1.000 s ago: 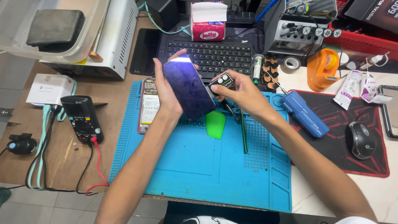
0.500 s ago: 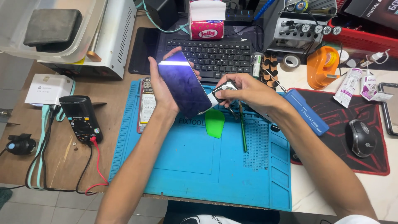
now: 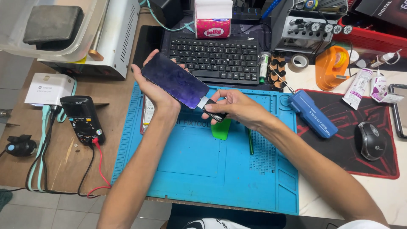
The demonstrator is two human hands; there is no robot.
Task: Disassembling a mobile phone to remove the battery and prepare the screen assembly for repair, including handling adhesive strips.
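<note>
Above the blue work mat (image 3: 203, 169), the left hand (image 3: 159, 91) cradles a dark-screened phone (image 3: 174, 80), its grip wrapped round the back and edges with the glass facing up and tilted; the right hand (image 3: 235, 108) pinches a small black plug-in device (image 3: 214, 111) with a silver connector, its grip closed on the body, the connector meeting the phone's lower end; whether it is fully seated cannot be told. The step in hand looks like mating the little device to the phone's port; any further push would call for a straight line along the phone's length and a firm hold from the left hand, since a skewed entry could strain the connector. Just below the hands lie a green plastic pick (image 3: 221, 129) and a thin green tool (image 3: 250, 142) on the mat; a flat part (image 3: 148, 115) rests partly hidden under the left wrist. A blue electric screwdriver (image 3: 313, 113) lies to the right, a black multimeter (image 3: 82, 118) with red lead to the left on the counter (image 3: 55, 165), a keyboard (image 3: 216, 59) behind; none blocks the hands.
</note>
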